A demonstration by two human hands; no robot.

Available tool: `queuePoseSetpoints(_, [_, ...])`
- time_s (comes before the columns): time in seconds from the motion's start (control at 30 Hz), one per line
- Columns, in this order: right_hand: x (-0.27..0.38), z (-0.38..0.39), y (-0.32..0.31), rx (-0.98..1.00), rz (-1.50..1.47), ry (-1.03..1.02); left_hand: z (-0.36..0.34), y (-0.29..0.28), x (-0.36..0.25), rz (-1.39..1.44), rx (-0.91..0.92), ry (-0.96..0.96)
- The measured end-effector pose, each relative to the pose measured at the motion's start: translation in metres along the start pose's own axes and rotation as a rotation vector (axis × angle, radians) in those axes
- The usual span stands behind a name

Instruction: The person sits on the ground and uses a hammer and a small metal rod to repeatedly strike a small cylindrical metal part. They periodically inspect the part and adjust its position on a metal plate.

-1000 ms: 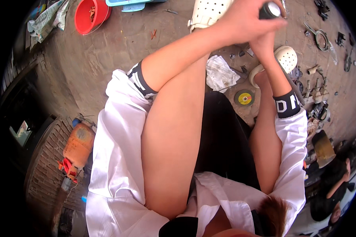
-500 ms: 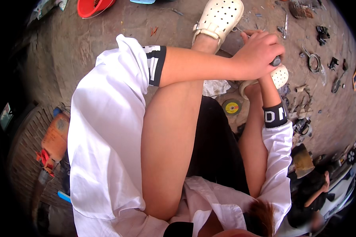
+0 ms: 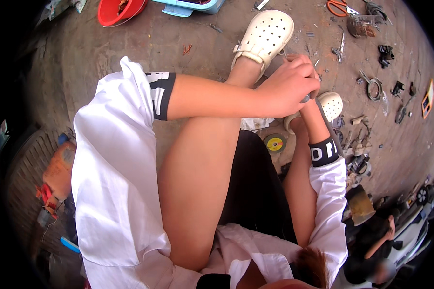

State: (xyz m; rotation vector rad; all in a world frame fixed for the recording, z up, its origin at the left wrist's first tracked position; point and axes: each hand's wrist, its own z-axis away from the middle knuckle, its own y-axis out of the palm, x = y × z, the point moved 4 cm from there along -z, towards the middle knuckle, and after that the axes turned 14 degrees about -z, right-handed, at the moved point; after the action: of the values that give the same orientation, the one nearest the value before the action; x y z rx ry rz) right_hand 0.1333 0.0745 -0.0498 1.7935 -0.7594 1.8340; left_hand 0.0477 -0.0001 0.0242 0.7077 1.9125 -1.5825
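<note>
My left hand (image 3: 285,86) reaches across in front of my raised knee, its fingers wrapped round a tool handle (image 3: 305,98). Only the handle's rounded grey end shows; the rest of the tool is hidden, so I cannot tell its kind. My right forearm (image 3: 315,118) rises from the lower right and passes behind the left hand. The right hand is mostly covered there, with perhaps some fingertips (image 3: 290,58) showing just beyond the left knuckles. A cream clog (image 3: 267,36) on my left foot is close to both hands. The other clog (image 3: 331,106) lies to their right.
A yellow-centred grinding disc (image 3: 275,143) lies between my legs. Orange-handled scissors (image 3: 338,7), a clear cup (image 3: 359,26), a ring clamp (image 3: 374,89) and several metal parts are scattered on the right. A red bucket (image 3: 112,14) and blue tray (image 3: 190,8) stand at the far side.
Both hands have moved left and a little nearer to me. The whole view has shifted slightly, bringing more of the blue tray and the orange scissors into sight.
</note>
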Motion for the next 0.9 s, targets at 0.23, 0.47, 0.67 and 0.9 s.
queuePoseSetpoints(0.23, [0.018,-0.004,0.005,0.01,0.091,0.009,0.004,-0.002,0.0,-0.008,-0.048,-0.054])
queuePoseSetpoints(0.47, [0.025,-0.013,-0.003,0.073,0.42,0.051,0.001,-0.014,0.033,0.19,-0.08,-0.071])
queuePoseSetpoints(0.67, [0.007,0.042,-0.07,-0.076,0.621,0.254,0.011,-0.032,0.061,0.394,-0.057,-0.235])
queuePoseSetpoints(0.9, [-0.031,0.088,-0.102,-0.063,0.606,0.421,0.016,-0.036,0.068,0.54,-0.167,-0.324])
